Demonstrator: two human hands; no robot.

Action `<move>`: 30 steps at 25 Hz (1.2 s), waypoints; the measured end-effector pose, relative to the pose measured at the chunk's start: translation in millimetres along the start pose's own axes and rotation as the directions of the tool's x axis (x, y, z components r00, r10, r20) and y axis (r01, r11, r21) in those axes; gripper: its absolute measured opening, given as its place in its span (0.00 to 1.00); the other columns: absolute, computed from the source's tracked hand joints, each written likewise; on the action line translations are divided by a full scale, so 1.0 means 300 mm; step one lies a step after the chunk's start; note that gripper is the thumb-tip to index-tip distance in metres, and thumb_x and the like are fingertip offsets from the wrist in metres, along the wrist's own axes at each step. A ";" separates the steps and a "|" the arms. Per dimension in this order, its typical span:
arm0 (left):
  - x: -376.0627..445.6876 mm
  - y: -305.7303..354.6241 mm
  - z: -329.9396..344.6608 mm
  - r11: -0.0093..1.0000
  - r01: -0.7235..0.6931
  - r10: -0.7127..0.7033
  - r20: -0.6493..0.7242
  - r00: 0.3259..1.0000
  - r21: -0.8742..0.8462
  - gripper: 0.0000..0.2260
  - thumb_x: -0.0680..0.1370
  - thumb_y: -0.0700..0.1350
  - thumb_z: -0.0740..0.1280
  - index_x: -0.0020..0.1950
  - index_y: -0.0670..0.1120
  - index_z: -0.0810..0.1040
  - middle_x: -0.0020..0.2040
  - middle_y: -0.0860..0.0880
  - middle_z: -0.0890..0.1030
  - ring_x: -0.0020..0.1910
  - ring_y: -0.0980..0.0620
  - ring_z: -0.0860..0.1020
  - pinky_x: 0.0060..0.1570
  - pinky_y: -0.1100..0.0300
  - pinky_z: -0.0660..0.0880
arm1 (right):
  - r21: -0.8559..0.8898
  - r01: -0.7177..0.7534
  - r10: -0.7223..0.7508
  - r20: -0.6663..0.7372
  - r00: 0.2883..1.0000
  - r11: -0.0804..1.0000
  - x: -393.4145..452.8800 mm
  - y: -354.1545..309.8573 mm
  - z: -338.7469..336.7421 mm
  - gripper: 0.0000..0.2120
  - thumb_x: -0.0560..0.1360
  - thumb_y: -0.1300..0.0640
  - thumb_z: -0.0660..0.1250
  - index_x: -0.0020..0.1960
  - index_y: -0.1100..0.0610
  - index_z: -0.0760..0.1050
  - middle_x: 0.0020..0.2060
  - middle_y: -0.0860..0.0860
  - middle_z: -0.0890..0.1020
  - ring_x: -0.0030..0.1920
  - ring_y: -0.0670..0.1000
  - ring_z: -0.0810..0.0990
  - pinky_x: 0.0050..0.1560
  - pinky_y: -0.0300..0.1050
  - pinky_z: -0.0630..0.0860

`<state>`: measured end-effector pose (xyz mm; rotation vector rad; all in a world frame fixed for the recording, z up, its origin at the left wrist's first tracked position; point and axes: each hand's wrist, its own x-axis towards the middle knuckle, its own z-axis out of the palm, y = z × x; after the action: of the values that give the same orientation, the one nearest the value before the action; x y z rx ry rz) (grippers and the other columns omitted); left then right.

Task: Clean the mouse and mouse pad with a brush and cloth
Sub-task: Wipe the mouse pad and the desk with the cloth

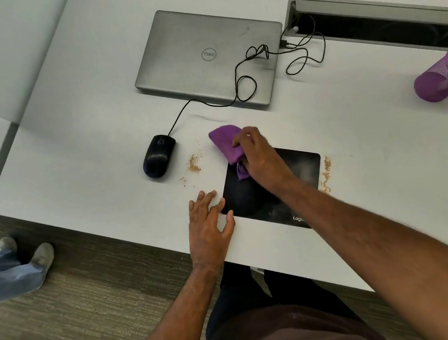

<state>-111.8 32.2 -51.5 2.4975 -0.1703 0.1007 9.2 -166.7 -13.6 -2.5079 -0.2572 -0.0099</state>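
Our right hand (258, 157) grips the purple cloth (226, 141) at the far left corner of the black mouse pad (298, 186). Our left hand (209, 222) lies flat with straight fingers, touching the pad's near left edge. The mouse (158, 156) sits apart on the table (88, 158), crumbs (194, 163) between.

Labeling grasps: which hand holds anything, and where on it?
Right hand grips the purple cloth at its bunched near end. Left hand holds nothing, flat by the mouse pad.

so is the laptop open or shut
Shut. The laptop lies flat on the desk with its grey lid down, logo facing up, no screen or keyboard showing.
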 end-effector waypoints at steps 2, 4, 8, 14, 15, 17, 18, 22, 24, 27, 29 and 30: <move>0.003 -0.006 0.000 1.000 -0.003 0.003 0.001 1.000 0.011 0.17 0.78 0.44 0.75 0.65 0.43 0.81 0.71 0.45 0.77 0.77 0.46 0.68 0.80 0.44 0.60 | 0.034 0.067 -0.069 0.046 0.997 0.997 -0.091 -0.062 0.045 0.10 0.83 0.58 0.62 0.63 0.52 0.72 0.67 0.51 0.69 0.60 0.47 0.72 0.63 0.42 0.76; 0.001 -0.009 0.002 0.999 0.001 -0.002 0.017 1.000 0.032 0.21 0.77 0.45 0.75 0.69 0.42 0.79 0.72 0.43 0.77 0.77 0.45 0.69 0.80 0.44 0.60 | 0.060 0.196 -0.202 0.125 0.971 0.979 -0.181 -0.100 0.076 0.07 0.86 0.54 0.59 0.62 0.50 0.72 0.67 0.49 0.68 0.61 0.45 0.71 0.61 0.37 0.74; 0.003 -0.004 0.000 1.000 -0.012 0.012 0.002 1.000 0.017 0.18 0.78 0.44 0.75 0.67 0.43 0.80 0.72 0.45 0.76 0.77 0.46 0.69 0.80 0.42 0.61 | 0.043 0.184 -0.189 0.149 0.971 0.982 -0.114 -0.055 0.041 0.10 0.83 0.57 0.63 0.64 0.52 0.72 0.68 0.51 0.69 0.61 0.49 0.74 0.60 0.38 0.76; -0.002 -0.005 0.001 1.000 -0.003 0.003 -0.003 1.000 0.009 0.16 0.78 0.44 0.76 0.64 0.42 0.82 0.72 0.45 0.76 0.78 0.46 0.68 0.80 0.43 0.60 | -0.008 -0.072 0.072 0.001 0.997 0.997 -0.070 0.000 -0.007 0.21 0.77 0.64 0.71 0.68 0.57 0.72 0.69 0.57 0.69 0.65 0.55 0.76 0.65 0.47 0.78; 0.000 -0.004 -0.001 1.000 -0.007 0.007 -0.002 1.000 0.012 0.17 0.78 0.44 0.75 0.65 0.42 0.81 0.72 0.45 0.76 0.78 0.46 0.68 0.80 0.43 0.60 | 0.014 -0.036 0.036 0.014 0.999 0.999 -0.124 -0.030 0.010 0.17 0.79 0.62 0.68 0.67 0.55 0.71 0.70 0.55 0.68 0.64 0.53 0.75 0.65 0.44 0.77; 0.002 0.000 -0.002 1.000 -0.012 0.012 0.012 1.000 0.028 0.18 0.77 0.43 0.76 0.66 0.43 0.81 0.71 0.45 0.76 0.77 0.46 0.68 0.80 0.43 0.60 | 0.038 0.017 -0.019 0.071 0.997 0.999 -0.238 -0.065 0.037 0.13 0.84 0.56 0.60 0.68 0.53 0.71 0.69 0.52 0.68 0.64 0.50 0.73 0.63 0.41 0.74; 0.001 0.001 -0.004 0.999 -0.010 0.010 0.018 1.000 0.037 0.19 0.77 0.43 0.76 0.67 0.43 0.80 0.72 0.45 0.76 0.77 0.46 0.68 0.80 0.43 0.61 | 0.036 0.063 -0.066 0.093 0.994 0.997 -0.279 -0.063 0.041 0.14 0.84 0.53 0.57 0.68 0.53 0.71 0.69 0.51 0.69 0.64 0.50 0.72 0.63 0.41 0.73; -0.003 0.005 -0.009 1.000 0.004 -0.004 0.023 1.000 0.024 0.18 0.77 0.44 0.76 0.66 0.42 0.81 0.72 0.45 0.76 0.78 0.46 0.68 0.79 0.42 0.61 | 0.031 -0.023 0.021 0.033 0.999 0.999 -0.299 0.066 -0.036 0.11 0.81 0.60 0.64 0.63 0.51 0.73 0.67 0.51 0.69 0.62 0.49 0.73 0.64 0.40 0.74; -0.002 0.005 -0.009 1.000 0.016 -0.017 0.039 0.999 0.026 0.18 0.78 0.46 0.75 0.66 0.43 0.81 0.73 0.46 0.75 0.78 0.46 0.68 0.79 0.41 0.61 | 0.021 -0.154 0.156 -0.076 0.985 0.988 -0.278 0.176 -0.104 0.19 0.73 0.69 0.69 0.61 0.58 0.74 0.64 0.56 0.71 0.61 0.56 0.76 0.65 0.43 0.72; -0.001 0.002 -0.009 0.999 0.021 -0.023 0.053 0.998 0.034 0.18 0.78 0.46 0.75 0.66 0.43 0.80 0.73 0.46 0.75 0.78 0.45 0.67 0.79 0.41 0.61 | -0.005 -0.304 0.298 -0.177 0.938 0.953 -0.260 0.253 -0.181 0.21 0.69 0.73 0.69 0.60 0.62 0.75 0.61 0.61 0.73 0.59 0.61 0.77 0.64 0.44 0.71; -0.001 0.004 -0.009 0.999 0.014 -0.016 0.048 0.999 0.035 0.18 0.78 0.45 0.75 0.66 0.43 0.80 0.73 0.45 0.75 0.78 0.45 0.68 0.79 0.42 0.61 | 0.007 -0.322 0.315 -0.223 0.922 0.947 -0.262 0.196 -0.154 0.21 0.69 0.73 0.69 0.60 0.62 0.75 0.60 0.61 0.74 0.58 0.60 0.77 0.63 0.43 0.71; 0.000 0.004 -0.010 0.999 0.013 -0.015 0.047 0.999 0.034 0.18 0.78 0.45 0.76 0.66 0.43 0.80 0.73 0.45 0.75 0.78 0.45 0.67 0.80 0.42 0.60 | 0.031 -0.301 0.300 -0.210 0.930 0.953 -0.277 0.144 -0.123 0.20 0.70 0.72 0.70 0.60 0.61 0.76 0.61 0.60 0.74 0.59 0.59 0.77 0.64 0.41 0.70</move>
<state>-112.1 33.1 -48.4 2.5355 -0.1716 0.0394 -62.4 -237.6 -14.1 -2.4965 0.2169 -0.1540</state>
